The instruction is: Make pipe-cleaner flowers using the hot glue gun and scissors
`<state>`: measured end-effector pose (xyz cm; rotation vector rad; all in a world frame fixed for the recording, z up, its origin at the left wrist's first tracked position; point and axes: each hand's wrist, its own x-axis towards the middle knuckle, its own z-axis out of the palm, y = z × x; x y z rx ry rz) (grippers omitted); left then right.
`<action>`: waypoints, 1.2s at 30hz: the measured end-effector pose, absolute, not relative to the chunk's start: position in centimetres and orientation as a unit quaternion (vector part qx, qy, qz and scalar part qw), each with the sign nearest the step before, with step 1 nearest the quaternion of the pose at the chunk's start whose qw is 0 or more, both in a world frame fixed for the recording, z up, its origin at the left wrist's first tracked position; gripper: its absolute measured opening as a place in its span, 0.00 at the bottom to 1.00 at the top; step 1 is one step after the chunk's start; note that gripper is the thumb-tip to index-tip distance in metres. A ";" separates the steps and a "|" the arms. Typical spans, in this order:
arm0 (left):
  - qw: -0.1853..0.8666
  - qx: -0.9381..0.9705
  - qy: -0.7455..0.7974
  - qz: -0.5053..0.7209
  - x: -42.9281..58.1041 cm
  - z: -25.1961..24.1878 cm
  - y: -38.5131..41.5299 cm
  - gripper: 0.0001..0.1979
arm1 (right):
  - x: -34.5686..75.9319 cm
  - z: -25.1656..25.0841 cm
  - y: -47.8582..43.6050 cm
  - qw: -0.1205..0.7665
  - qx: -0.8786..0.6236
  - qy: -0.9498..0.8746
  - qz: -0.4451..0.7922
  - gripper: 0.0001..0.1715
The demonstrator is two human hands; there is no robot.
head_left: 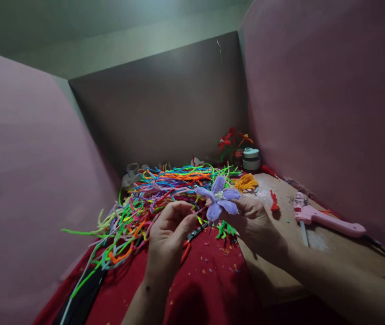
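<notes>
My right hand [251,221] is closed on a purple pipe-cleaner flower [218,198] with a pale beaded centre, held just above the table. My left hand [169,232] is curled beside it, its fingertips pinched near the flower's stem side; what they grip is too small to make out. Behind both hands lies a big tangled heap of coloured pipe cleaners [152,198]. Under my left hand the tip of a black and red tool [192,237] shows on the red cloth [213,280].
A pink glue gun [324,220] lies on the wooden board [328,257] at the right. A yellow-orange bundle [246,183], a small red piece [274,203], finished red flowers [231,140] and a round tub [251,159] stand further back. Pink panels wall in the sides.
</notes>
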<state>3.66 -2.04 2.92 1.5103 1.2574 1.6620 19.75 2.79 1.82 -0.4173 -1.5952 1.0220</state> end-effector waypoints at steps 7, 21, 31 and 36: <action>0.005 0.686 0.439 0.581 4.7 5.9 -5.3 0.08 | 19.9 2.0 3.2 0.594 -0.192 -0.750 0.216 0.11; -0.466 0.687 0.459 0.317 10.1 5.7 -3.4 0.10 | 19.1 0.8 3.1 0.621 -0.233 -0.746 0.064 0.16; -0.384 0.732 0.428 0.366 7.6 4.9 -3.7 0.17 | 19.8 0.8 3.4 0.613 -0.233 -0.740 0.151 0.12; -0.453 0.753 0.375 0.297 6.4 4.9 -3.4 0.17 | 19.5 1.0 2.7 0.595 -0.232 -0.751 0.169 0.13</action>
